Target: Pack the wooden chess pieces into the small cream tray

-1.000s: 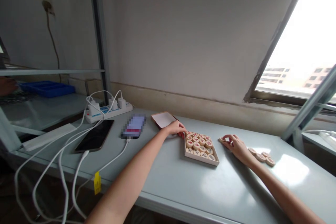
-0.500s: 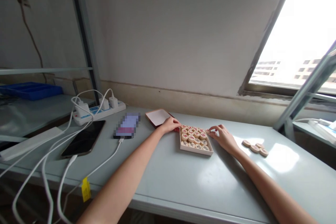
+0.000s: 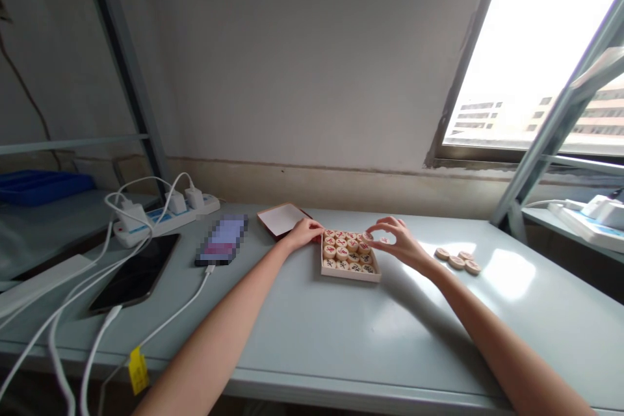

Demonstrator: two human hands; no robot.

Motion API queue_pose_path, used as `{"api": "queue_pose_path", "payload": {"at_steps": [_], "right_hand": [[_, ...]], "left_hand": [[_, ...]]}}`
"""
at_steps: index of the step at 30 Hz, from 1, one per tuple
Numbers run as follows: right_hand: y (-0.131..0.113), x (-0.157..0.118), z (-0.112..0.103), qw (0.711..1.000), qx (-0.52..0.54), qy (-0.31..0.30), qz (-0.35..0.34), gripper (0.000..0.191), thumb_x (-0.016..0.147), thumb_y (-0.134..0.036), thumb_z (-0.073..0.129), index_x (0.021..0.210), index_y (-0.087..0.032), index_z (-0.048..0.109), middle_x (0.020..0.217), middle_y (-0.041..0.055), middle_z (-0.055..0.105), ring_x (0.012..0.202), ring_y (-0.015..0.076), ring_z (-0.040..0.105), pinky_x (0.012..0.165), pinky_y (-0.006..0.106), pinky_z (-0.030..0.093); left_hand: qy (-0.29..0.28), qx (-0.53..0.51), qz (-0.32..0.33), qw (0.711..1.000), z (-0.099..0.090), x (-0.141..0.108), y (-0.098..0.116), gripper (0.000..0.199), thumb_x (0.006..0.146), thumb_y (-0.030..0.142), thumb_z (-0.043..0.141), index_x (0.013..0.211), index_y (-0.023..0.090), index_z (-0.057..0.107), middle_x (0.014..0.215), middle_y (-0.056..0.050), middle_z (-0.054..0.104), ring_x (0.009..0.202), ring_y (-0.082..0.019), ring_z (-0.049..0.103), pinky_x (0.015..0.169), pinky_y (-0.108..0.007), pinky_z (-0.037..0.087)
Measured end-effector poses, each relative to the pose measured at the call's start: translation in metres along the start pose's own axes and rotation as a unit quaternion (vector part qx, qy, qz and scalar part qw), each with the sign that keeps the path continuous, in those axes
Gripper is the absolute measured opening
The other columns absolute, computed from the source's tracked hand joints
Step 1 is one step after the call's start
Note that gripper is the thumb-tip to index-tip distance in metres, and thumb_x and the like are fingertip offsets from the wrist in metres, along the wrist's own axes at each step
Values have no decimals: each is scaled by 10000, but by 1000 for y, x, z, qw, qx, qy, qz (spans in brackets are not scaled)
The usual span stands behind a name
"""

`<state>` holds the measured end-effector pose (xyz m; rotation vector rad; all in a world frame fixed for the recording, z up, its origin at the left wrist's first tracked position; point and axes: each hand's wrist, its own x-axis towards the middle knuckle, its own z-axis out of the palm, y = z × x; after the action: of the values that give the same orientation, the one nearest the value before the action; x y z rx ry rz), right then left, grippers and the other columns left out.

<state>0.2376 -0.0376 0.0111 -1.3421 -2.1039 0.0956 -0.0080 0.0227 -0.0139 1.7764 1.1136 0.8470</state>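
A shallow box (image 3: pixel 351 277) filled with round wooden Chinese chess pieces (image 3: pixel 342 252) sits on the desk. Red characters mark the back rows and black ones the front rows. My left hand (image 3: pixel 305 235) is closed at the box's back left corner, fingertips on its edge. Between the thumb and forefinger of my right hand (image 3: pixel 402 246) is a chess piece (image 3: pixel 368 236), held at the box's back right corner. Another red-marked piece (image 3: pixel 385 240) shows through the gap between these fingers. Further right, several loose pieces (image 3: pixel 457 262) lie face hidden by glare.
Behind my left hand lies the box lid (image 3: pixel 280 218), inside up. A lit, blurred phone (image 3: pixel 223 240), a dark phone (image 3: pixel 139 273), white cables and a power strip (image 3: pixel 168 224) occupy the left. Metal frame posts (image 3: pixel 517 205) stand at the desk's right end.
My right hand has lifted and moved to the box's back right corner with a chess piece in its pinch. My left hand stays at the box. The view has turned slightly right.
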Motion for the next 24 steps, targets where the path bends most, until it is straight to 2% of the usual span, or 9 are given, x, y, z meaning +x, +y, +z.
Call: {"api": "queue_pose_path", "payload": {"at_steps": [2,4,8,16,19,22,24], "right_hand": [[-8,-2,1,997,21,-58,-45,268,702,-490,569,859,-281,622,935,35,535,934,213,453,778,354,392],[-15,-3,5,994,13,-84,-73,255,696,-470,591,849,-269,622,897,28,553,884,197,474,780,354,383],[-19,-4,12,992,-15,-81,-99,237,712,-447,590,869,-270,611,874,14,578,859,184,493,792,362,353],[-25,-6,10,993,-22,-77,-87,207,740,-435,559,849,-262,595,844,8,603,825,184,512,766,364,342],[-18,-5,5,995,-17,-72,-64,202,766,-406,528,908,-277,591,920,15,596,874,192,512,780,371,359],[4,-5,0,995,-93,-29,3,235,787,-346,494,994,-275,579,1031,51,562,960,231,491,784,401,367],[20,-7,-1,989,-140,-28,36,250,793,-332,476,1005,-255,584,1037,69,555,962,249,495,774,408,374]], "left_hand": [[5,25,10,1000,0,0,-1,203,703,211,497,781,83,634,751,-68,654,685,-143,574,665,-248,446],[15,54,23,998,-1,1,-2,223,695,236,498,790,88,636,801,-77,657,732,-161,577,696,-257,441],[15,75,34,997,-1,1,-3,259,694,289,505,811,100,637,838,-78,660,794,-178,578,730,-261,436],[6,57,27,998,-1,1,-4,257,701,292,501,816,100,626,841,-75,657,793,-170,579,722,-251,435],[6,66,30,997,-2,1,-3,261,695,295,495,813,101,624,840,-74,653,791,-171,574,722,-251,430],[4,69,31,997,-2,1,-2,277,689,306,493,817,97,622,868,-87,646,813,-182,570,738,-260,426],[6,67,28,997,-2,0,-2,285,686,308,489,820,94,620,882,-94,644,823,-187,569,746,-266,425]]}}
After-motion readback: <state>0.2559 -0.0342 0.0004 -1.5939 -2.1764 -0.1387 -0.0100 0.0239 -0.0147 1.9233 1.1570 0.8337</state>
